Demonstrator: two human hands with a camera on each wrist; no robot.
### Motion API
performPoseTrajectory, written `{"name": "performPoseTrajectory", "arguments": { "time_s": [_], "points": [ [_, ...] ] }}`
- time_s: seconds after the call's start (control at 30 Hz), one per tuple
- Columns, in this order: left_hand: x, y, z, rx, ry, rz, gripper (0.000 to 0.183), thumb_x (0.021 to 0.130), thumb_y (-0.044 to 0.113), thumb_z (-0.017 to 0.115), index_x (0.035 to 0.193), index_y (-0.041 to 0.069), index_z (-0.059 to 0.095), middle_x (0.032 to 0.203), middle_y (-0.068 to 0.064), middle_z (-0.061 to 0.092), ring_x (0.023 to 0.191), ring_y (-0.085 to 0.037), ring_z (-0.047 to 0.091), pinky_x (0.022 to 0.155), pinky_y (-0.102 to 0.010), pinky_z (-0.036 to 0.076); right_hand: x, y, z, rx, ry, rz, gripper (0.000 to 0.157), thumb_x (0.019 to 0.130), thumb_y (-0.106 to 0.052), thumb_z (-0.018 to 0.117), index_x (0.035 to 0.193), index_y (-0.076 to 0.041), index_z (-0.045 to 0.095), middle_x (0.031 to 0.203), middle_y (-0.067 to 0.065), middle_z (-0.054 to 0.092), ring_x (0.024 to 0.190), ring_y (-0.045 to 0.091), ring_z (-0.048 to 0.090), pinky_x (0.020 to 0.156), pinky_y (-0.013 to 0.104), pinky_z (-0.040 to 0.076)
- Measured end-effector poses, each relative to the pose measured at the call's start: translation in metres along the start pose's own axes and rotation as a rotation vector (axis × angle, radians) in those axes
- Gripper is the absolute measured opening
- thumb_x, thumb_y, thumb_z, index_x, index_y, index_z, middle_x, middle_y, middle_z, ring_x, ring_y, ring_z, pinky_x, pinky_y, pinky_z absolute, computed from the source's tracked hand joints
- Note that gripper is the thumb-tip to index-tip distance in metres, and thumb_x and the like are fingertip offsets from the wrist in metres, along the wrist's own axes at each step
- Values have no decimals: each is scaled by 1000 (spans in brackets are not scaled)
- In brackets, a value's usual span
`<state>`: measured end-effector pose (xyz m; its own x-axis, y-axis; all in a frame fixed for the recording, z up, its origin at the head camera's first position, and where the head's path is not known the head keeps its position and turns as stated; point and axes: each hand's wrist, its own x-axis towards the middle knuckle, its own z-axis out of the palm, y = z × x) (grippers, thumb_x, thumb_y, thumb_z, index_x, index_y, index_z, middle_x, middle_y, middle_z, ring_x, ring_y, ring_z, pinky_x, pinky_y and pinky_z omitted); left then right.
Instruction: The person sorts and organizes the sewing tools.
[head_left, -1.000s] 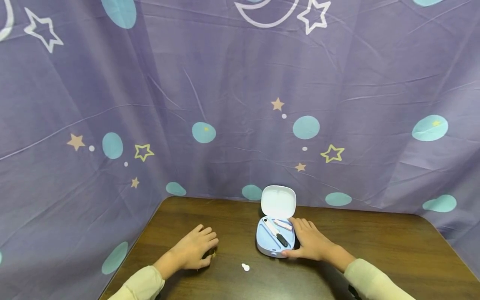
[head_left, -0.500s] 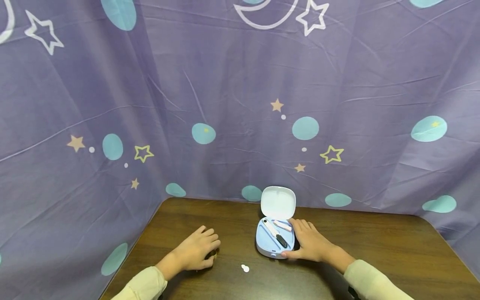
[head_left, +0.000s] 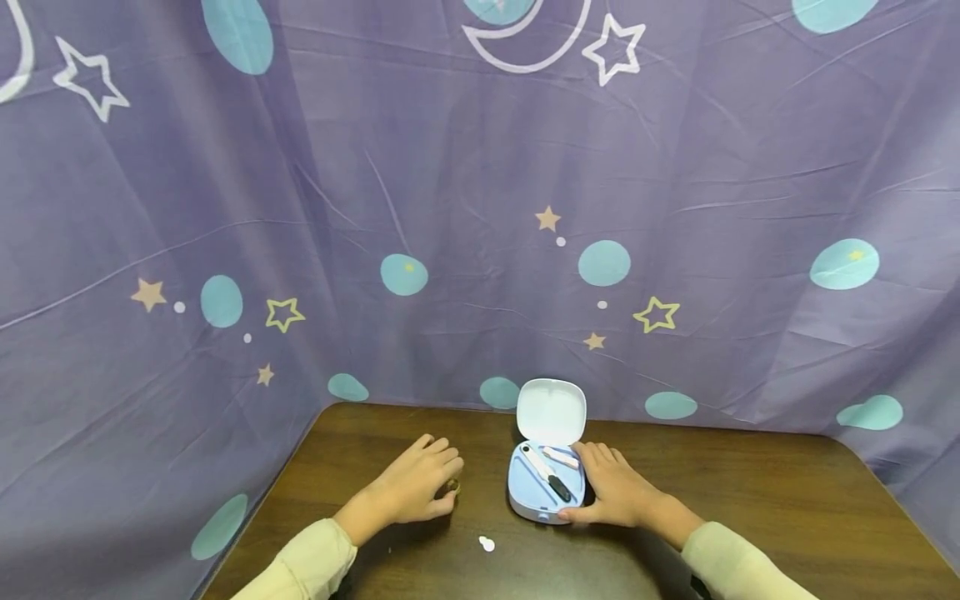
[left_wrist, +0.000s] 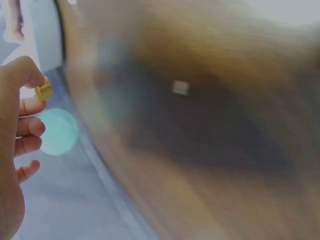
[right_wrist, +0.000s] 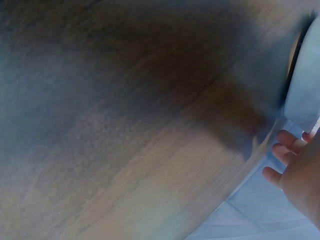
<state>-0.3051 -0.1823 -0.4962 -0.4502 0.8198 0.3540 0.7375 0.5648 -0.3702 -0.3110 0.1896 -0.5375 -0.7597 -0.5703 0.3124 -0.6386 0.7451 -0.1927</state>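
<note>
My left hand is raised above the table, left of the case. Between thumb and index finger it pinches a gold ring with a patterned surface, while the other fingers stay loosely bent. A small light blue case stands with its white lid tipped up at the back. Inside lie a white stick with a black end and a short pale piece. My right hand grips the right side of the case, thumb at the front corner and fingers toward the back; the right wrist view shows only some fingertips.
A small white piece lies on the brown wooden table in front of the case. Behind the table hangs a purple curtain printed with stars and ovals, close to the raised lid.
My left hand has moved right and a little forward with the ring, nearer the case. The right hand stays on the case. The whole head view has shifted slightly.
</note>
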Motion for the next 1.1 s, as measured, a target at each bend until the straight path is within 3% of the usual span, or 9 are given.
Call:
{"name": "performPoseTrajectory", "arguments": {
  "time_s": [0.27, 0.47, 0.6, 0.9, 1.1],
  "points": [
    [52, 2, -8, -4, 72, 33, 22, 82, 38, 69, 90, 20, 58, 86, 8, 56, 85, -15, 53, 83, -32, 41, 0, 0, -1, -3, 6, -26, 102, 75, -81, 65, 138, -2, 48, 122, 10, 58, 114, 24, 55, 93, 49, 47],
    [91, 8, -18, -12, 78, 57, 23, 86, 38, 71, 91, 20, 57, 84, 8, 54, 83, -14, 49, 80, -30, 39, -1, 0, -1, 16, -16, -21, 103, 75, -81, 65, 139, -3, 48, 122, 8, 57, 113, 22, 54, 92, 48, 47],
    [112, 14, -16, -29, 67, 80, 23, 88, 38, 71, 92, 20, 57, 84, 9, 55, 85, -12, 50, 81, -30, 40, -1, 1, -2, 27, -18, -22, 102, 75, -80, 65, 140, -4, 48, 122, 6, 57, 113, 21, 53, 92, 48, 46],
    [143, 35, -5, 17, -34, 107, 23, 93, 44, 65, 96, 22, 59, 91, 10, 61, 94, -12, 55, 86, -30, 43, -1, -1, -5, 15, -31, -25, 100, 77, -81, 64, 140, -6, 47, 122, 5, 56, 113, 19, 53, 92, 47, 47],
    [154, 43, 1, 47, -29, 158, 26, 91, 46, 67, 100, 23, 64, 93, 12, 65, 92, -12, 56, 85, -31, 43, -1, 0, -6, -9, -23, -27, 100, 76, -81, 64, 140, -6, 47, 122, 6, 57, 113, 20, 54, 92, 47, 48]
  ]
}}
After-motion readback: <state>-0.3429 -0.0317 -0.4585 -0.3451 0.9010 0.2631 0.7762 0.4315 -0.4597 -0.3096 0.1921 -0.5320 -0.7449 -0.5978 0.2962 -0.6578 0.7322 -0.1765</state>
